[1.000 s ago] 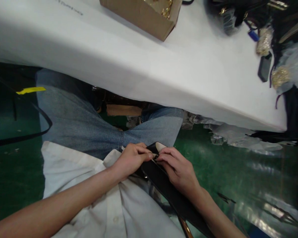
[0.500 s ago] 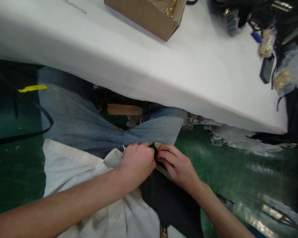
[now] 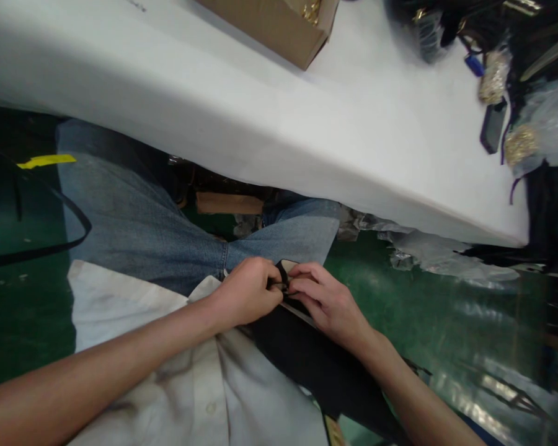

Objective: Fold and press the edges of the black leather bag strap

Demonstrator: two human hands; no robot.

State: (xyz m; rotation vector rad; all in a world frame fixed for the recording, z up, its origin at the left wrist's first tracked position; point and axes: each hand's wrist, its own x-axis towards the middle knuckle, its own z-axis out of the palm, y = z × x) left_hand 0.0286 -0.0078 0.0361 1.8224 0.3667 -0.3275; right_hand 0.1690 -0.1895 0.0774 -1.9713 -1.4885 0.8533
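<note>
A black, flat, leather-like piece point(image 3: 302, 353) with a pale edge lies across my lap, against the white shirt point(image 3: 204, 371). At its upper end my left hand point(image 3: 251, 292) is closed, thumb and fingers pinched on a small black strap-like part. My right hand point(image 3: 330, 303) faces it from the right, fingertips pinched at the same spot. Between the fingertips a black loop with a beige inner face point(image 3: 289, 267) shows. The fingers hide the exact part that each hand grips.
Ahead is a white-covered table point(image 3: 353, 124) with a cardboard box point(image 3: 279, 31) holding gold-coloured pieces. Plastic bags of gold pieces point(image 3: 521, 148) and a dark flat object point(image 3: 493, 128) lie at its right end. Clear plastic point(image 3: 423, 254) hangs below the edge. A yellow tag point(image 3: 46, 161) is at left.
My left hand has turned, and its thumb and fingers now pinch closer to the right fingertips. The black piece now extends further to the lower right. The whole view has shifted slightly.
</note>
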